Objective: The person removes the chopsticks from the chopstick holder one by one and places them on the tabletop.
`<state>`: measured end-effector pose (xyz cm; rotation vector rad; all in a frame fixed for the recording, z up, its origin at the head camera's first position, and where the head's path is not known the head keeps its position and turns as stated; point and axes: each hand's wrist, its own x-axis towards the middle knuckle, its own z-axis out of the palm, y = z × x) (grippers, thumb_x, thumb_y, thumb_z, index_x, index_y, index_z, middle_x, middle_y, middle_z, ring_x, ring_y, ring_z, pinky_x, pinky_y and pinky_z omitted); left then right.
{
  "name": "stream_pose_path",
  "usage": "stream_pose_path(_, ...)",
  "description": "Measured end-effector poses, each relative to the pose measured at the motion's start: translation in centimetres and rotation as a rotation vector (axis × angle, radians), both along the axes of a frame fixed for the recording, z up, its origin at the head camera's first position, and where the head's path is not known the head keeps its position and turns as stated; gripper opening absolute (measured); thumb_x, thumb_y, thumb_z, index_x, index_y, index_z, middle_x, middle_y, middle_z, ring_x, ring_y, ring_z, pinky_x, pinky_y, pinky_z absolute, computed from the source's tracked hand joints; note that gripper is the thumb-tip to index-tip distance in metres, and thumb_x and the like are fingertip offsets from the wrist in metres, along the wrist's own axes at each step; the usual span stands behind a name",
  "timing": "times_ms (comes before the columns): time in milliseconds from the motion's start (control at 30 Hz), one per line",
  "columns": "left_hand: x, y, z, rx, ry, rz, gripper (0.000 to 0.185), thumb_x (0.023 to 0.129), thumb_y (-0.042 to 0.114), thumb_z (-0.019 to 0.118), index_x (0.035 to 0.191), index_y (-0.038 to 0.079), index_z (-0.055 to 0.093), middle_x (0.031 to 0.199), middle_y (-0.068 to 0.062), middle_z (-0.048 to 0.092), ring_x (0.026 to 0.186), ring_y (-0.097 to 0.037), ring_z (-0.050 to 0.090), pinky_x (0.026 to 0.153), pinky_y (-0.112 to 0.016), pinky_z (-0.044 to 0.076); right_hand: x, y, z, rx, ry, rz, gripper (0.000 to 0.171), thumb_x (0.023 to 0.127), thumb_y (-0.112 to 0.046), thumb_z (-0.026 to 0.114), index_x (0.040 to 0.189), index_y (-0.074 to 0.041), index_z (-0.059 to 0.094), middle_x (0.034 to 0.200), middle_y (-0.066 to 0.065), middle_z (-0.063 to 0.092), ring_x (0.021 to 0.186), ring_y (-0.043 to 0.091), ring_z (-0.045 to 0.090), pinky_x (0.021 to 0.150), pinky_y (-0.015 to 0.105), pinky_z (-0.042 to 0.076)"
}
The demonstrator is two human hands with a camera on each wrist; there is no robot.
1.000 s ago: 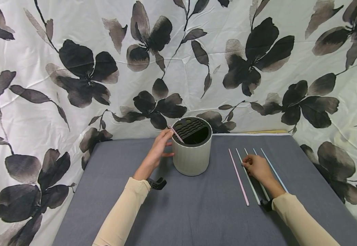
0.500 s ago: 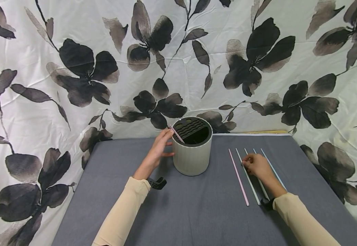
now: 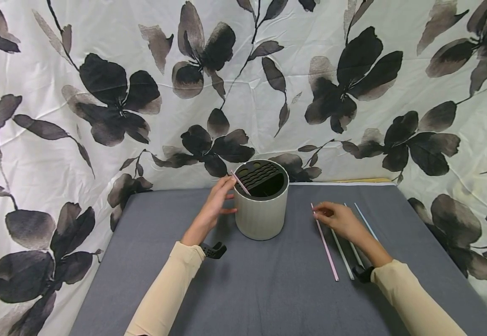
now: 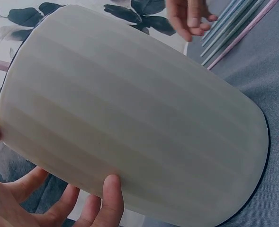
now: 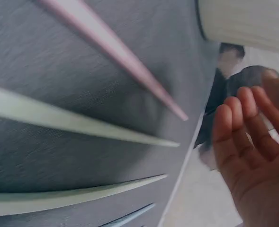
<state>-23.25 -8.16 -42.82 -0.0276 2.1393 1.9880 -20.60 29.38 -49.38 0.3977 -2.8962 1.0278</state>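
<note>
A cream ribbed round holder [image 3: 261, 219] with a black slotted top [image 3: 258, 172] stands upright on the table. One pink straw [image 3: 243, 187] leans in it at the left of its rim. My left hand [image 3: 215, 203] rests against the holder's left side, its spread fingers touching the wall, as the left wrist view confirms. Several straws lie side by side at right: a pink straw [image 3: 327, 252], pale green straws [image 3: 343, 256] and a blue straw [image 3: 365, 221]. My right hand [image 3: 339, 219] hovers over their far ends, nearest the pink one. Its loosely bent fingers [image 5: 248, 106] hold nothing.
Grey cloth [image 3: 268, 289] covers the table. White fabric with dark flowers [image 3: 210, 46] hangs right behind its far edge, close to the holder. A yellow strip [image 3: 365, 180] shows along the back edge.
My right hand has moved left from the green straws to above the far end of the pink straw. The left hand and the holder have stayed in place.
</note>
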Motion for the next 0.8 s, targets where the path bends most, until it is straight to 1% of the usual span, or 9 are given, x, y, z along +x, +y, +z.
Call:
stream_pose_path(67, -0.1, 0.0, 0.0, -0.001, -0.001, -0.001, 0.054, 0.105, 0.052, 0.051, 0.150, 0.022, 0.051, 0.156, -0.014, 0.043, 0.138, -0.042, 0.047, 0.090, -0.055, 0.064, 0.0, -0.6, 0.7, -0.021, 0.014, 0.027, 0.026, 0.099, -0.022, 0.073, 0.120, -0.007, 0.074, 0.107, 0.009, 0.078, 0.099, 0.026, 0.071, 0.081, 0.040, 0.059)
stream_pose_path(167, -0.2, 0.0, -0.1, -0.004, 0.000, -0.001, 0.054, 0.105, 0.052, 0.052, 0.150, 0.022, 0.051, 0.156, -0.015, 0.043, 0.138, -0.042, 0.047, 0.089, -0.053, 0.064, 0.1, -1.7, 1.8, -0.068, 0.038, 0.058, 0.026, 0.100, -0.026, 0.073, 0.122, -0.012, 0.073, 0.113, 0.006, 0.077, 0.103, 0.023, 0.070, 0.087, 0.044, 0.060)
stream_pose_path(267, -0.3, 0.0, 0.0, -0.003, 0.001, 0.002, 0.054, 0.105, 0.052, 0.051, 0.149, 0.022, 0.051, 0.155, -0.014, 0.044, 0.138, -0.041, 0.048, 0.087, -0.051, 0.065, 0.2, -2.9, 3.0, -0.116, 0.059, 0.079, 0.027, 0.099, -0.028, 0.074, 0.124, -0.018, 0.073, 0.118, 0.002, 0.075, 0.105, 0.019, 0.068, 0.090, 0.044, 0.061)
stream_pose_path(367, -0.3, 0.0, 0.0, -0.001, 0.002, 0.003, 0.053, 0.105, 0.052, 0.051, 0.149, 0.022, 0.052, 0.155, -0.014, 0.044, 0.138, -0.042, 0.048, 0.086, -0.050, 0.065, 0.5, -4.0, 4.4, -0.163, 0.100, 0.100, 0.026, 0.098, -0.025, 0.075, 0.124, -0.021, 0.072, 0.120, 0.000, 0.074, 0.106, 0.017, 0.068, 0.092, 0.044, 0.061)
stream_pose_path(467, -0.2, 0.0, 0.0, -0.001, 0.002, 0.002, 0.053, 0.105, 0.053, 0.051, 0.149, 0.022, 0.051, 0.155, -0.014, 0.044, 0.138, -0.042, 0.048, 0.086, -0.050, 0.065, 0.9, -5.1, 5.6, -0.206, 0.176, 0.121, 0.027, 0.096, -0.021, 0.077, 0.123, -0.022, 0.073, 0.120, -0.002, 0.073, 0.104, 0.014, 0.068, 0.092, 0.035, 0.060)
stream_pose_path(567, -0.2, -0.1, 0.0, 0.005, 0.000, 0.001, 0.053, 0.105, 0.052, 0.052, 0.149, 0.022, 0.052, 0.155, -0.013, 0.043, 0.138, -0.041, 0.048, 0.088, -0.052, 0.065, 1.1, -6.4, 6.5, -0.228, 0.289, 0.164, 0.029, 0.094, -0.017, 0.079, 0.122, -0.021, 0.074, 0.119, -0.003, 0.073, 0.105, 0.013, 0.067, 0.091, 0.023, 0.056)
stream_pose_path(600, -0.2, -0.1, 0.0, 0.006, 0.001, 0.000, 0.053, 0.105, 0.052, 0.052, 0.149, 0.022, 0.052, 0.154, -0.013, 0.043, 0.138, -0.041, 0.048, 0.089, -0.053, 0.065, 1.1, -6.9, 6.8, -0.230, 0.328, 0.182, 0.030, 0.092, -0.014, 0.081, 0.122, -0.020, 0.075, 0.119, -0.002, 0.073, 0.106, 0.013, 0.066, 0.092, 0.022, 0.055)
stream_pose_path(667, -0.2, -0.1, 0.1, 0.011, 0.003, -0.003, 0.053, 0.105, 0.052, 0.052, 0.149, 0.022, 0.052, 0.154, -0.013, 0.043, 0.137, -0.041, 0.048, 0.090, -0.054, 0.064, 1.0, -7.8, 7.2, -0.225, 0.404, 0.215, 0.031, 0.090, -0.011, 0.082, 0.120, -0.016, 0.075, 0.118, -0.002, 0.072, 0.109, 0.015, 0.064, 0.093, 0.022, 0.052)
stream_pose_path(800, -0.2, -0.1, 0.1, 0.018, 0.006, -0.005, 0.053, 0.105, 0.052, 0.052, 0.148, 0.021, 0.053, 0.154, -0.013, 0.043, 0.137, -0.040, 0.048, 0.092, -0.056, 0.063, 0.5, -9.6, 8.0, -0.202, 0.496, 0.253, 0.031, 0.088, -0.010, 0.084, 0.118, -0.012, 0.076, 0.118, 0.000, 0.070, 0.116, 0.017, 0.059, 0.098, 0.033, 0.050)
